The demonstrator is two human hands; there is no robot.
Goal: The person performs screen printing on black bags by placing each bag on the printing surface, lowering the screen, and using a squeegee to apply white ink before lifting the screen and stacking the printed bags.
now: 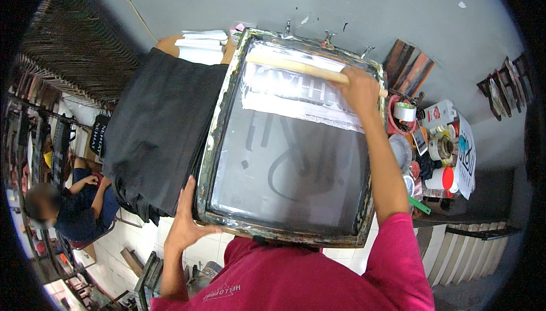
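Note:
My right hand is wrapped round the right end of a squeegee with a long wooden handle, which lies across the far part of a screen printing frame. White ink is spread in a band just nearer than the squeegee. Closer to me, the grey mesh shows darker curved lettering shapes. My left hand is at the frame's near left corner, thumb and fingers spread apart, holding nothing. Whether it touches the frame I cannot tell. What lies beneath the screen is hidden.
Black fabric lies stacked left of the frame, with white papers behind it. Metal clamps line the frame's far edge. Tape, tubs and a white container with a red lid crowd the right side. Another person sits at the left.

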